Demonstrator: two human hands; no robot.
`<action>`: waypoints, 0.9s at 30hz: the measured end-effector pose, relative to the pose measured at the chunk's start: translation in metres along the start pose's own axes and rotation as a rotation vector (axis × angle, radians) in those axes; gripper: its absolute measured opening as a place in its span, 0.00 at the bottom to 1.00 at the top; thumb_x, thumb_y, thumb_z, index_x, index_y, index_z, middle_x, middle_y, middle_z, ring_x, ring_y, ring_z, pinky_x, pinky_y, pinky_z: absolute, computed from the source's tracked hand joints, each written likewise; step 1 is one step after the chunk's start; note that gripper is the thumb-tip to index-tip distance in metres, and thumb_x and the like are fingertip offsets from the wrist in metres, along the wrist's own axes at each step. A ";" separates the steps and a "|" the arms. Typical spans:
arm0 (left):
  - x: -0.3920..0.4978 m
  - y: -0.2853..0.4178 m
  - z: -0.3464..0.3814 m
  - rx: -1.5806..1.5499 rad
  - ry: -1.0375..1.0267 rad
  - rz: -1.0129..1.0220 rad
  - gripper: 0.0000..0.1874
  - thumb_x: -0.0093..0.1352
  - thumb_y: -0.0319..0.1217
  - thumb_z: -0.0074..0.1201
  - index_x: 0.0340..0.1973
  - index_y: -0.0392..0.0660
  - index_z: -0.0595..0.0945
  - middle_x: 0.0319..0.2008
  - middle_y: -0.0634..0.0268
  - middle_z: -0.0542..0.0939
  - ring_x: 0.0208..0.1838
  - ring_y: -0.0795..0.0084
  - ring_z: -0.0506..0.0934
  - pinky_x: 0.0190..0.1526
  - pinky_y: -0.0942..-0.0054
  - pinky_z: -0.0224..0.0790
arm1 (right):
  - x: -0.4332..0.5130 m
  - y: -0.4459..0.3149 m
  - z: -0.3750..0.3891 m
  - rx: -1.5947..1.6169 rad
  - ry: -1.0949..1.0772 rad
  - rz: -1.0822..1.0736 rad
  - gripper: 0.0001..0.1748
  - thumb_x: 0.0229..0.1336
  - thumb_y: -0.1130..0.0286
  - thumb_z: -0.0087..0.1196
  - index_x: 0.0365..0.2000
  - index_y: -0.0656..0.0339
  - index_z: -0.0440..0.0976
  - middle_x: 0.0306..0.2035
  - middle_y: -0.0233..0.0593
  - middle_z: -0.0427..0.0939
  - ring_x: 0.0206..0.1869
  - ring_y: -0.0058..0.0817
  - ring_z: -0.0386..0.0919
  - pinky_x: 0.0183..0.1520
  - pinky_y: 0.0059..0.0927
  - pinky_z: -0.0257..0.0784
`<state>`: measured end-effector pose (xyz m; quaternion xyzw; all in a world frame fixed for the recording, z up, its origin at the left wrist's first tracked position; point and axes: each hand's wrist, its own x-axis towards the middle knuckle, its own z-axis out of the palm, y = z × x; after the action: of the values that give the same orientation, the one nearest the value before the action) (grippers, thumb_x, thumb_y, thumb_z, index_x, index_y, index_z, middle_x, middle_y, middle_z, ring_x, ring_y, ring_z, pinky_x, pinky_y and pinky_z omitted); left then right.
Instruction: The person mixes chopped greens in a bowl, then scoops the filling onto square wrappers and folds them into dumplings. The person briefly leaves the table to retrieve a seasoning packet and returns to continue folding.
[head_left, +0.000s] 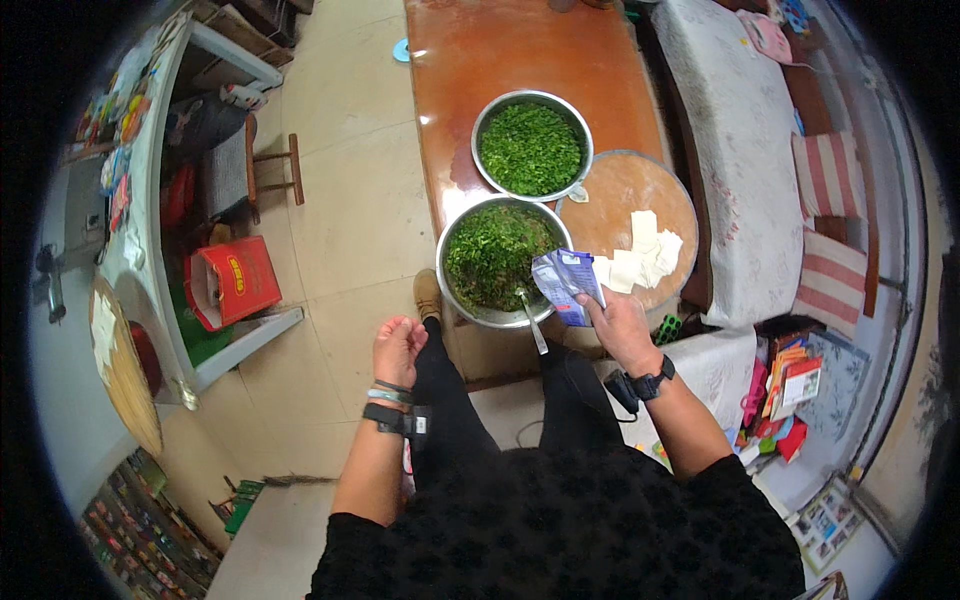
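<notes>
My right hand (624, 330) grips a purple and silver packet (566, 281) that bears writing, above the near right rim of a steel basin. That nearer basin (443, 259) holds chopped greens (487, 240) over a darker brownish mix. A metal spoon (534, 326) leans out over its near rim. My left hand (400, 349) is apart from the basin, to its lower left, with thumb and fingers curled together; nothing can be made out in it. Beyond stands a second steel basin (475, 146) of chopped greens (531, 146). Pale square dough wrappers (626, 268) lie on a round board (615, 191).
The basins and board stand on a brown table (525, 52). A cloth-covered sofa (727, 150) runs along the right. On the left are a wooden chair (251, 169), a red paper bag (240, 281) and a round woven tray (127, 375) with pale sheets on it.
</notes>
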<state>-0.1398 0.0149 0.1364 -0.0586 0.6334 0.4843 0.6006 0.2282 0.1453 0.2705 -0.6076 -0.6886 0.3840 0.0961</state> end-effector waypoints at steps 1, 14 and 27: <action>0.005 -0.019 0.003 -0.039 0.043 0.014 0.06 0.81 0.34 0.54 0.45 0.45 0.78 0.34 0.67 0.83 0.39 0.70 0.84 0.50 0.62 0.83 | 0.004 0.005 0.001 -0.061 -0.035 -0.001 0.14 0.74 0.62 0.58 0.50 0.57 0.84 0.32 0.60 0.83 0.37 0.62 0.82 0.40 0.55 0.76; 0.140 -0.130 0.032 -0.144 0.275 0.473 0.15 0.85 0.37 0.42 0.37 0.44 0.73 0.27 0.68 0.73 0.28 0.76 0.71 0.33 0.73 0.71 | 0.036 0.028 0.070 0.096 -0.006 -0.221 0.12 0.74 0.66 0.60 0.49 0.62 0.83 0.30 0.58 0.83 0.31 0.56 0.83 0.36 0.46 0.77; 0.126 -0.129 0.030 -0.251 -0.106 0.564 0.14 0.83 0.40 0.44 0.38 0.45 0.75 0.28 0.66 0.78 0.28 0.73 0.77 0.33 0.71 0.76 | 0.052 0.049 0.122 -0.168 0.365 -0.619 0.11 0.70 0.67 0.59 0.47 0.59 0.83 0.33 0.62 0.83 0.39 0.62 0.83 0.42 0.57 0.76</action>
<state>-0.0684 0.0322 -0.0309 0.0710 0.5279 0.7087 0.4626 0.1799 0.1405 0.1383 -0.4348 -0.8404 0.1645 0.2787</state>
